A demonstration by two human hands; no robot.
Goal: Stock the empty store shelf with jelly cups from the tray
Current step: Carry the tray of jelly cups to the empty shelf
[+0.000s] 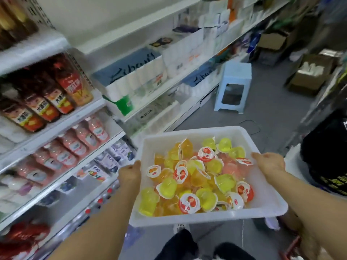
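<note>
1. Gripping opposite side rims, the left hand (pixel 130 172) and right hand (pixel 269 163) carry the white tray (pixel 210 217) in the aisle, fingers curled under its edges.
2. Jelly cups (pixel 195 177), yellow, orange and red-lidded, lie heaped inside.
3. Shelves of drink bottles (pixel 62 96) stand left.

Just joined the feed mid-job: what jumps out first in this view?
The white tray heaped with yellow, orange and red-lidded jelly cups fills the lower centre, gripped at its sides by the left hand and right hand. To the left stand shelves of drink bottles; a pale blue stool sits on the aisle floor beyond.
</note>
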